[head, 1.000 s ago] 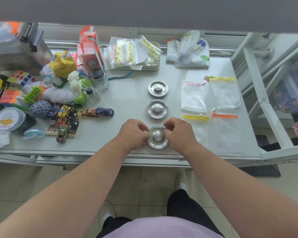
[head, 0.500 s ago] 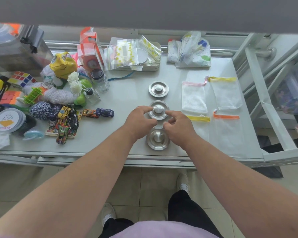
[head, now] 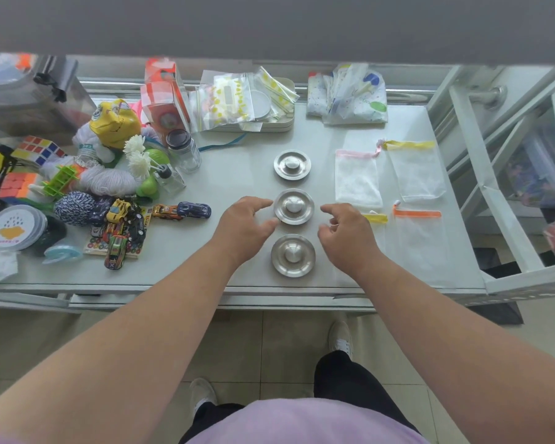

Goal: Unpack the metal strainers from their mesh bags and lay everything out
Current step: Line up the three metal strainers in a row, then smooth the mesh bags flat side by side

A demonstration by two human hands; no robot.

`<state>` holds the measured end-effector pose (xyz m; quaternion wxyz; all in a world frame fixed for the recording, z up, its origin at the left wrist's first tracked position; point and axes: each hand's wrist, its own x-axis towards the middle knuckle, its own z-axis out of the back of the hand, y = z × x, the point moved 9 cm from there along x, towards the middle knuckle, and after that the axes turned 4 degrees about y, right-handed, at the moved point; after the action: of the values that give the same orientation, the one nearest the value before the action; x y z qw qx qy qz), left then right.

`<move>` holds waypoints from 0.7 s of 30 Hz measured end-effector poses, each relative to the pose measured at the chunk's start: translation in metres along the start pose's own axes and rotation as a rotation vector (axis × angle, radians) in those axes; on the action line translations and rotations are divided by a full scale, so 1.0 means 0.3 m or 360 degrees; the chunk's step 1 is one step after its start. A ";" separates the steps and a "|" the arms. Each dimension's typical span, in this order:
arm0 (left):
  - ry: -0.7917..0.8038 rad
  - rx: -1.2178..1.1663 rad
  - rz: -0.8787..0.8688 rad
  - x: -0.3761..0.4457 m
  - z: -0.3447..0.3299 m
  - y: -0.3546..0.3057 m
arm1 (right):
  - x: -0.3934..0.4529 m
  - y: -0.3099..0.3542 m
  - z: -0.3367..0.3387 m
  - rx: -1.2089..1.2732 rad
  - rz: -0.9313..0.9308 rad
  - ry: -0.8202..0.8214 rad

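Three strainers (head: 292, 206) lie in a near-to-far line on the table (head: 237, 174), four empty mesh bags (head: 358, 177) to their right. The left hand (head: 242, 224) and right hand (head: 343, 233) flank the middle strainer, fingers apart, holding nothing.

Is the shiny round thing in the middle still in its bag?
Out. The middle strainer lies bare on the table, between two others; the mesh bags lie flat beside them.
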<state>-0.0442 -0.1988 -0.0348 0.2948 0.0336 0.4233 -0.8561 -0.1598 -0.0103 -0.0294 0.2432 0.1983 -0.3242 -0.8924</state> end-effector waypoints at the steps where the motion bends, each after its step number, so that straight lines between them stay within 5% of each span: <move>1: 0.0001 0.0068 -0.0021 0.003 -0.003 0.013 | -0.004 -0.011 0.005 -0.0031 0.0021 -0.0015; 9: -0.0088 0.0032 -0.0066 0.030 -0.026 -0.011 | 0.067 -0.144 0.136 -0.0197 -0.0102 -0.0299; 14: -0.0153 0.0206 -0.0255 0.065 -0.043 -0.165 | 0.171 -0.200 0.172 -0.0278 -0.0229 -0.0109; 21: 0.0026 0.0642 -0.0469 0.174 -0.188 -0.374 | 0.242 -0.211 0.158 -0.0288 -0.0012 0.0064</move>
<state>-0.1577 -0.1293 -0.0078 0.1507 0.0368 0.2467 -0.9566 -0.2616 0.0141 -0.0527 0.2630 0.1946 -0.2366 -0.9149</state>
